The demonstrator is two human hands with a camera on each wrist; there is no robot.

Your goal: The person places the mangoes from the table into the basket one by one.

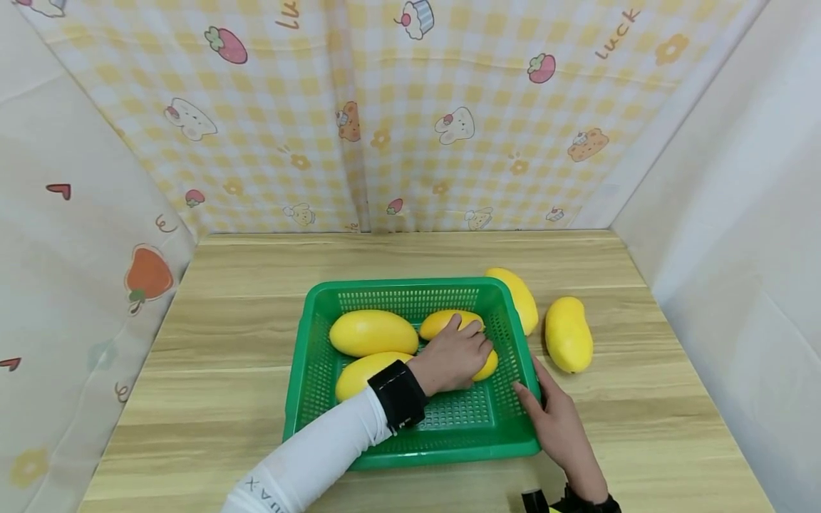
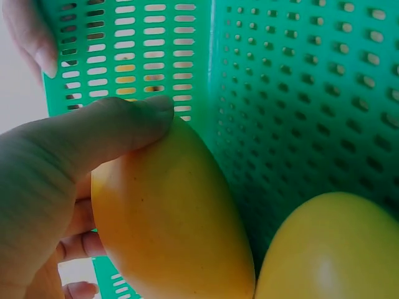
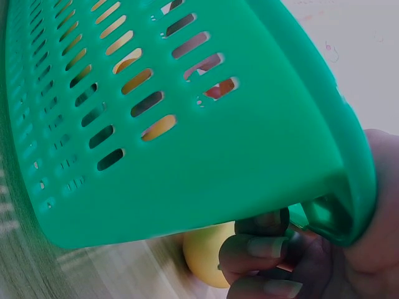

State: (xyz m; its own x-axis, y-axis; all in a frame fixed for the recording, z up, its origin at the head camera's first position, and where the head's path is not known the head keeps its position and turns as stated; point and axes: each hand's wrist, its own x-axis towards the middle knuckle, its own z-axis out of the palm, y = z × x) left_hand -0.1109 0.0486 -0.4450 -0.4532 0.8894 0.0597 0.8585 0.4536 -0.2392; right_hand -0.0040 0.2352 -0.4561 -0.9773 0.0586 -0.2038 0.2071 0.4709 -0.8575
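My left hand (image 1: 452, 356) reaches into a green plastic basket (image 1: 442, 457) and grips a yellow mango (image 2: 174, 212), with the thumb across its top and the fingers round its far side. In the head view that hand covers much of the fruit. Just behind the fingers lies another mango (image 1: 439, 322). Two more mangoes, one at the back (image 1: 373, 333) and one in front (image 1: 368, 372), rest in the basket's left half; my forearm partly hides the front one. My right hand (image 1: 561, 420) holds the basket's right rim, thumb inside and fingers curled under the outside.
Outside the basket, to its right, two mangoes lie on the wooden table (image 1: 224, 356): one against the back right corner (image 1: 522, 303), partly hidden by the rim, and one farther right (image 1: 569, 335). Patterned cloth (image 1: 398, 107) hangs behind, and pale cloth stands at both sides.
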